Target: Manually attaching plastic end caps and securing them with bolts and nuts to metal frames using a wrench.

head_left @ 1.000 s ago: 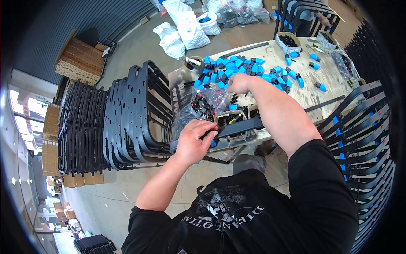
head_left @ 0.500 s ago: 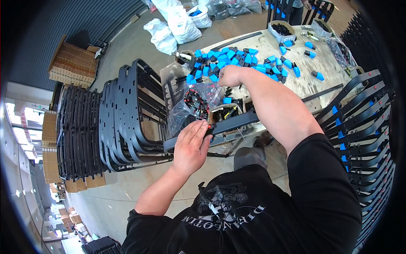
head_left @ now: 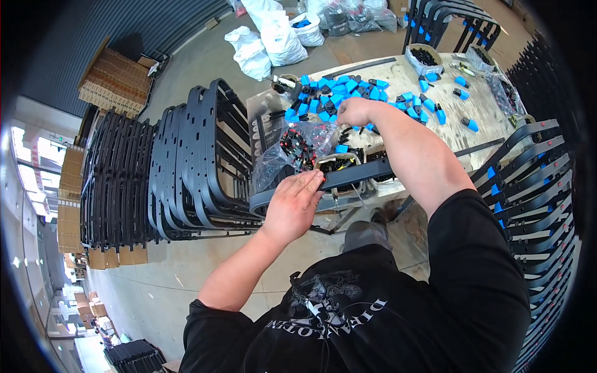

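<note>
My left hand [head_left: 292, 204] is closed over a black metal frame bar [head_left: 357, 174] that lies across the table's near edge. Its fingers reach over the top, and a small red bit shows by the fingertips. Farther off, my right hand [head_left: 357, 112] is at the near side of a heap of blue-and-black plastic end pieces [head_left: 339, 90]. Its fingers are curled together, and what they hold, if anything, is hidden. Between the hands are a clear plastic bag with small black-and-red parts [head_left: 297, 148] and an open container of small black parts [head_left: 336, 164].
Black frames [head_left: 186, 161] stand stacked on the left, and curved black frames [head_left: 528, 205] line the right. The wooden table [head_left: 463, 138] also bears a bin of black parts [head_left: 425, 57] at its far side. White sacks [head_left: 280, 40] stand on the floor beyond.
The whole view has shifted slightly, so the table appears farther right and lower. My left hand stays on the frame bar, and my right hand stays by the blue-and-black pieces.
</note>
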### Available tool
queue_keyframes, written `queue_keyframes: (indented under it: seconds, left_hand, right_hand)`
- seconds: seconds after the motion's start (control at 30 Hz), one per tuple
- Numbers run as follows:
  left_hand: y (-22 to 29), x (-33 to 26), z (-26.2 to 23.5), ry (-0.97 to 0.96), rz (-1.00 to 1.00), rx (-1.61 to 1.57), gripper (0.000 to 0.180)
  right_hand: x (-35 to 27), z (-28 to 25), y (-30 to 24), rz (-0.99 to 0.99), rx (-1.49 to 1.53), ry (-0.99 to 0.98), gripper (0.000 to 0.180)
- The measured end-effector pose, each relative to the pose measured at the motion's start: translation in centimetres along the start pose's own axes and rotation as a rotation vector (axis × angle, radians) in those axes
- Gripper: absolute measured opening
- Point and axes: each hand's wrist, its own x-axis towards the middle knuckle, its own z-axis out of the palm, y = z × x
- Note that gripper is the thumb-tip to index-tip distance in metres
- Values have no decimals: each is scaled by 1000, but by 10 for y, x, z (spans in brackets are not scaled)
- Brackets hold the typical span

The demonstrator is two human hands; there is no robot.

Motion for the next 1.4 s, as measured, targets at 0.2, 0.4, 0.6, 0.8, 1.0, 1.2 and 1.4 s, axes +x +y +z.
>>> queue_keyframes:
  seconds: [0.2, 0.4, 0.6, 0.8, 1.0, 1.2, 1.4]
  left_hand:
    - [-26, -24, -30, 12, -263, 135, 54]
    - [-20, -26, -11, -1, -370, 225, 37]
    - [5, -98, -31, 133, -283, 172, 31]
    - [31, -129, -31, 150, 0, 58, 27]
    - [45, -178, -16, 127, 258, 171, 31]
    - [86, -212, -47, -60, -4, 23, 13]
    - [229, -222, -64, -22, 34, 190, 15]
  right_hand:
    - [-18, -4, -3, 42, -14, -12, 45]
    - [10, 15, 68, -38, -433, 248, 40]
    - [-75, 90, -31, -310, -258, 256, 37]
    - [-249, 140, -82, -189, 155, 548, 29]
    - [-401, 167, -76, -209, 687, 1018, 29]
    - [-621, 226, 0, -62, 183, 790, 47]
    - [-699, 371, 47, -90, 415, 1202, 43]
